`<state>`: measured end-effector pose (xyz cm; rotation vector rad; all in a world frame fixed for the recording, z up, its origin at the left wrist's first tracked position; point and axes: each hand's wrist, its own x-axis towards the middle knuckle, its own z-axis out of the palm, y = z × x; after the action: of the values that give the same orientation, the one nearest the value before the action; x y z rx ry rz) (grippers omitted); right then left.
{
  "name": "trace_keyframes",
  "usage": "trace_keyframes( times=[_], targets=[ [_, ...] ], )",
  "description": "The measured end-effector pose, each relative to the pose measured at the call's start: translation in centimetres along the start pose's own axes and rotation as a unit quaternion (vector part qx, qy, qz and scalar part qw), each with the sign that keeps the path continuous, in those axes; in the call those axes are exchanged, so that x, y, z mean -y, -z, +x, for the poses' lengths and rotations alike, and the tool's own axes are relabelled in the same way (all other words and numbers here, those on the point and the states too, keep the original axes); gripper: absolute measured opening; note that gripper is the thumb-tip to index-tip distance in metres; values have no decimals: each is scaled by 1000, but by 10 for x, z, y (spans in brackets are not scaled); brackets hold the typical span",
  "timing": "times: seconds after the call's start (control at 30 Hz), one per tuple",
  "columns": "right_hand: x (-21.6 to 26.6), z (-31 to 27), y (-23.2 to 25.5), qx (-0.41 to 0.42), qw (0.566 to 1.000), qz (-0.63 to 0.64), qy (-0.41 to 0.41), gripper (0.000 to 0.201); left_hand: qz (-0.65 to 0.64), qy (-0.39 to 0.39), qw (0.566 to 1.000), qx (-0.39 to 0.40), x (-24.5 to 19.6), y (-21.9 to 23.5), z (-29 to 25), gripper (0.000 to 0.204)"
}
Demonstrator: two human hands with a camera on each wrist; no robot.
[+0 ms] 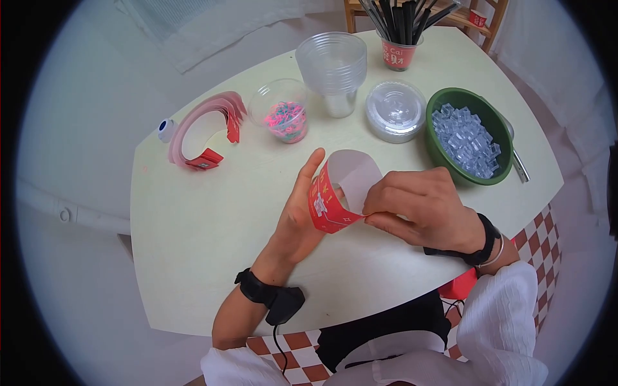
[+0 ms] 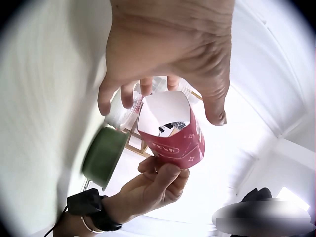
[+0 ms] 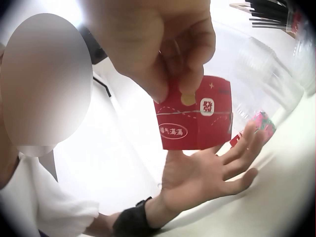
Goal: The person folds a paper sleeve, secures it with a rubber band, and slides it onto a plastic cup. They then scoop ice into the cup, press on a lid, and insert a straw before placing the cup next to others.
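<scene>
Checked floor [image 1: 297, 341]: brick-red and white squares showed past the near table edge.
White cuffs [image 1: 505, 315]: loose, crinkled cloth bunched on my forearms.
Black wristbands [image 1: 259, 288]: one sat on each wrist, with a thin bangle [image 1: 496, 251] beside the right one.
Table [image 1: 212, 257]: pale and smooth, with a bowed near edge.
Left hand [image 1: 299, 222]: I had its fingers spread beside the paper; whether skin met paper I could not tell.
Right hand [image 1: 421, 202]: I was pinching the sleeve's right edge between thumb and fingers, which covered part of it.
Red paper sleeve [image 1: 327, 207]: I had it between my two hands, raised above the table, curved into a ring, pale inside, printed red outside.
Green bowl [image 1: 440, 154]: round and deep, just beyond my right hand, heaped with clear, sharp-edged cubes [image 1: 467, 141].
Metal utensil [image 1: 521, 168]: on the right, partly hidden by the bowl.
Curved sleeve stack [image 1: 222, 106]: far left, layered bands lying in an open arc, a small blue-and-white object [image 1: 167, 130] just beside it.
Clear cup [image 1: 262, 108]: beyond my left hand, holding pink and teal bits [image 1: 286, 119].
Lid stack [image 1: 396, 110]: round, ridged, transparent, near the bowl.
Cup stack [image 1: 331, 64]: transparent, nested, left of the lids.
Red cup [image 1: 398, 56]: farther right, bristling with black sticks [image 1: 405, 22].
Wooden chair [image 1: 494, 22]: stood past the far edge.
</scene>
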<state>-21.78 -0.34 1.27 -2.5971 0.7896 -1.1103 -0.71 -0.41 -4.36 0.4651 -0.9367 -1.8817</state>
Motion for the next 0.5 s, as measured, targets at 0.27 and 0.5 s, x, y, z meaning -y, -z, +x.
trace_keyframes(
  times=[0.27,0.5],
  targets=[
    [-5,52,19,-85,984,-150,-36,21,33,43,998,-39,-7,6,-4,106],
    [-79,114,20,-2,915,-403,-11,9,-14,41,999,-3,-5,18,-5,99]
  ],
)
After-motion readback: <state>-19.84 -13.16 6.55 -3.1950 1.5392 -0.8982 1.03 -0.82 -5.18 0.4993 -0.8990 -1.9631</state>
